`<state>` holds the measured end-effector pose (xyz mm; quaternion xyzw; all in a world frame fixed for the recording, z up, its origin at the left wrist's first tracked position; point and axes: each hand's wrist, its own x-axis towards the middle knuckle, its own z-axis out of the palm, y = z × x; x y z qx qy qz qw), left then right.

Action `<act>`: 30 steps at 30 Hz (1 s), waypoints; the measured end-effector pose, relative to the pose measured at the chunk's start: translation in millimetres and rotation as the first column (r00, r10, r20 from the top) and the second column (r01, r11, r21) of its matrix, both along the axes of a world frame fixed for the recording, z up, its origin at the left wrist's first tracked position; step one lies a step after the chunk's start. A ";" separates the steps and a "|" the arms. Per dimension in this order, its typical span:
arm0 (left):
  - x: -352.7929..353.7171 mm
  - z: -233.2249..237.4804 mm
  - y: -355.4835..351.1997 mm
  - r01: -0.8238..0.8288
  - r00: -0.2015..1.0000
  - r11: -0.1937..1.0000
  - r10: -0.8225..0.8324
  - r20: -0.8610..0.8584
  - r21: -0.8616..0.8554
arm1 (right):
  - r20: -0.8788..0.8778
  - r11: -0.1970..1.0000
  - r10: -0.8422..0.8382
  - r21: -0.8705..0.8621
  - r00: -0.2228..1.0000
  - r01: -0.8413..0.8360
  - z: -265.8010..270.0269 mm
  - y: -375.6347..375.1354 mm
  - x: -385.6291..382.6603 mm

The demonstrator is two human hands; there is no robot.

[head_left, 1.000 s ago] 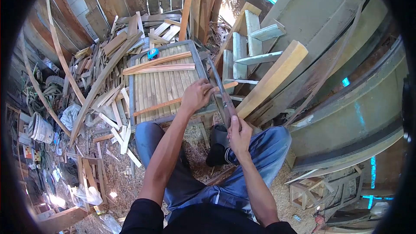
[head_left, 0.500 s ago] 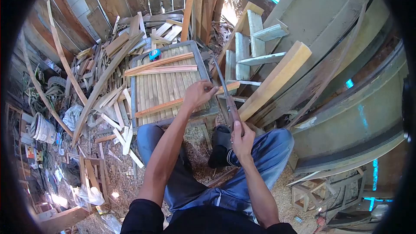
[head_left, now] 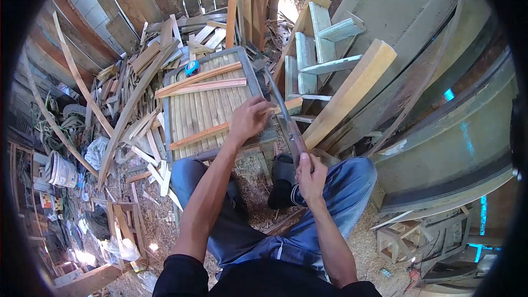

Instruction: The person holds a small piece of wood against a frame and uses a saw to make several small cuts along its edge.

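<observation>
My left hand is closed around a reddish wooden strip, whose far end sticks out past my fingertips to the right. The strip lies slanted across the near part of a framed slatted panel. In my right hand is the brown handle of a machete, its long narrow blade pointing up and away, seen nearly edge-on. The blade crosses over the strip's right end, close beside my left fingertips. Two more wooden strips and a blue tape measure rest on the panel's far part.
A heap of scrap wood lies to the left. A thick squared beam and a pale slatted frame lean at the right. Shavings cover the floor around my slippered foot. Curved wooden frames stand further right.
The view has shifted slightly. My left hand's fingers have curled in closer over the strip near the blade, and the machete blade has turned a little. My right hand keeps its grip.
</observation>
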<state>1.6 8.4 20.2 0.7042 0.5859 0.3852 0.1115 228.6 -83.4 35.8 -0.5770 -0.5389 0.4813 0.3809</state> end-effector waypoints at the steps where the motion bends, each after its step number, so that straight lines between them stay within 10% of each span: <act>1: -0.1 -1.0 -0.6 0.028 0.999 0.999 -0.028 -0.019 0.040 | -0.012 1.000 0.000 -0.005 1.000 0.000 -0.3 -0.3 0.0; 13: 1.2 -2.4 0.2 0.036 0.997 0.998 -0.032 -0.069 0.049 | 0.096 0.968 -0.020 0.253 0.995 -0.005 -7.8 -7.0 2.2; 30: -2.5 -3.4 2.1 0.026 0.998 0.998 -0.022 -0.064 0.053 | 0.213 0.981 0.071 0.159 0.975 -0.107 31.8 -36.2 4.1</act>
